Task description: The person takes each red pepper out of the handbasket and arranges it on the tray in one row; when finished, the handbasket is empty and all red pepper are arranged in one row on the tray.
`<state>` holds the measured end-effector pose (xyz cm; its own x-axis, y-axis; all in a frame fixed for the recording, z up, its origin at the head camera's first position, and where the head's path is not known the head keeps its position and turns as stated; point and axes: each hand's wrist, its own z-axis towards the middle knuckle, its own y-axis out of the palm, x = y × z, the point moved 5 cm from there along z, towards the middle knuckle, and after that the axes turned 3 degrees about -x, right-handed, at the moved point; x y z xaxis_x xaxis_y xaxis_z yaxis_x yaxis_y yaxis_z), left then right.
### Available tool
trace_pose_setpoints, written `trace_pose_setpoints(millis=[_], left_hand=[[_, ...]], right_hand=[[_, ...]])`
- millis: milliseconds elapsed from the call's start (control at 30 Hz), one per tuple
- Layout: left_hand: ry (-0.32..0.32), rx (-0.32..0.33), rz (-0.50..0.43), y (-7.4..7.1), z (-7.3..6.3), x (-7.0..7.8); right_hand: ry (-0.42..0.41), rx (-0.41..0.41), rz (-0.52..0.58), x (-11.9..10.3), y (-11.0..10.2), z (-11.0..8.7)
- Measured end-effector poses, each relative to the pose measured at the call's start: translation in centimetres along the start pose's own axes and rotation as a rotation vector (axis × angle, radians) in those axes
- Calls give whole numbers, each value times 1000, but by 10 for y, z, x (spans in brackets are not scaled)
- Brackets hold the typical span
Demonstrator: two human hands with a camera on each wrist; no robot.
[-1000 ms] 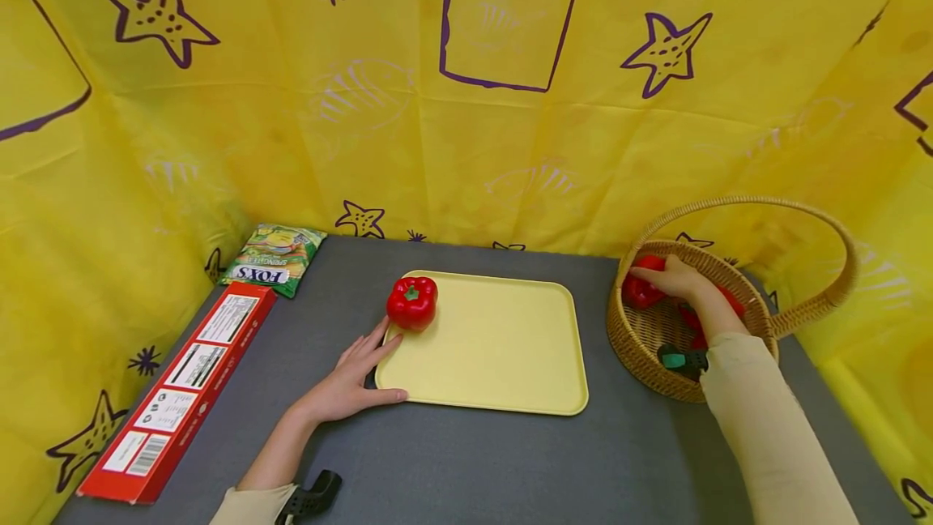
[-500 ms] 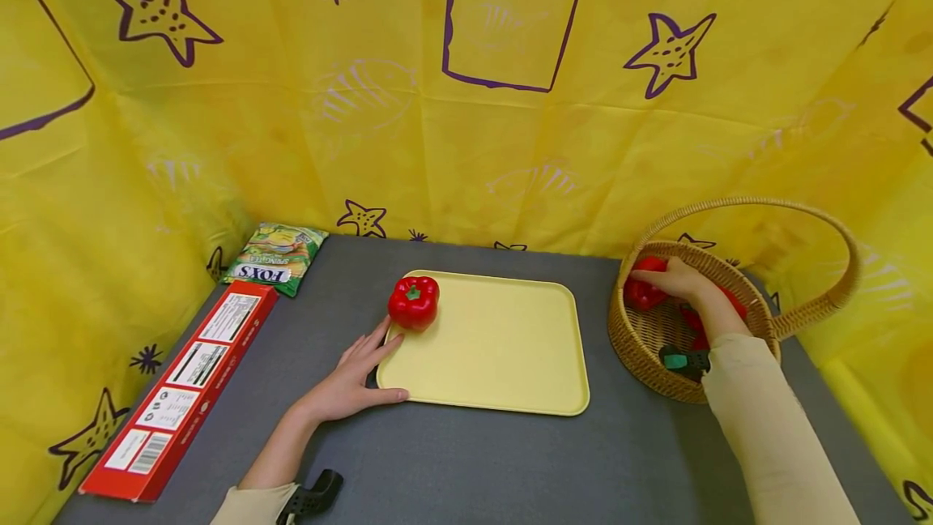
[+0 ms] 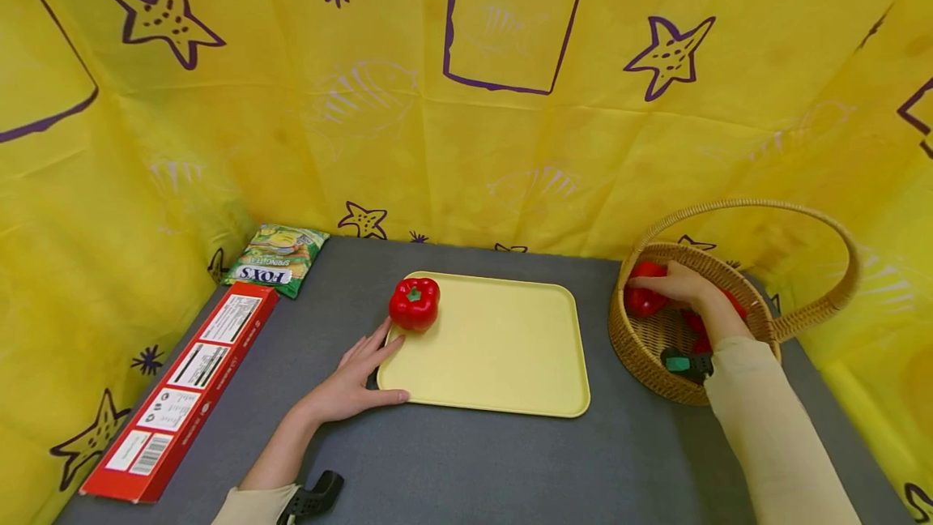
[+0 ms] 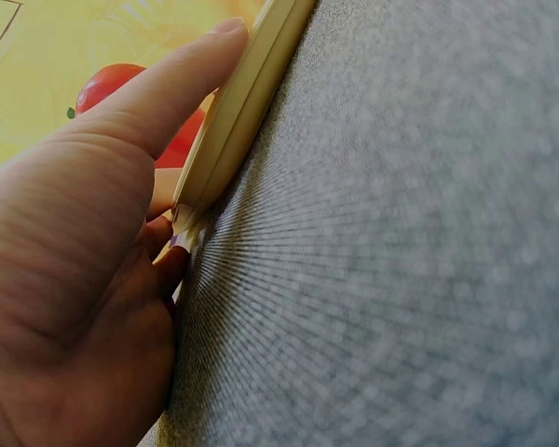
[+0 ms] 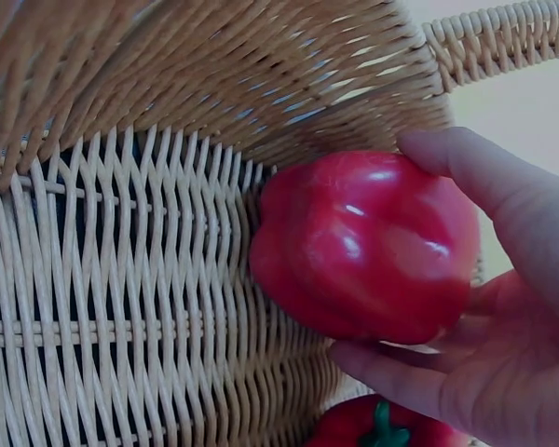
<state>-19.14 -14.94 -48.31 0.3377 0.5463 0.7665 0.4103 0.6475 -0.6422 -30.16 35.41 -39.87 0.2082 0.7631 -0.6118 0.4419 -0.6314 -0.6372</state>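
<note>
Right hand (image 3: 679,283) down inside the wicker basket (image 3: 628,347), fingers clamped on a red bell pepper (image 5: 363,247) (thumb on one side, fingers on the other). A second red pepper (image 5: 340,430) lies near it. Left hand (image 3: 348,386) at the yellow tray (image 3: 503,347), fingers apart, touching its near left corner. A third pepper (image 3: 414,305), stem up, sits on the tray's left side. Gray desk (image 3: 510,464) beneath.

White glare on red pepper (image 5: 368,247)

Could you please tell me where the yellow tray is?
In the head view, the yellow tray lies centrally, left of the wicker basket, the left hand touching its left edge.
</note>
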Motion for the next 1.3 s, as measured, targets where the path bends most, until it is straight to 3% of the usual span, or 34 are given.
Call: trace_pose_setpoints(millis=[500,733,867,1300], left_hand=[[19,7,-7,0,-1,1],[21,11,-3,0,-1,1],[21,11,-3,0,-1,1],[25,26,-4,0,-2,2]], right_hand=[[1,116,-101,1,-5,-12],[-19,172,-49,1,-6,-22],[-31,222,-87,-1,-6,-28],[-97,497,-33,-14,4,-56]])
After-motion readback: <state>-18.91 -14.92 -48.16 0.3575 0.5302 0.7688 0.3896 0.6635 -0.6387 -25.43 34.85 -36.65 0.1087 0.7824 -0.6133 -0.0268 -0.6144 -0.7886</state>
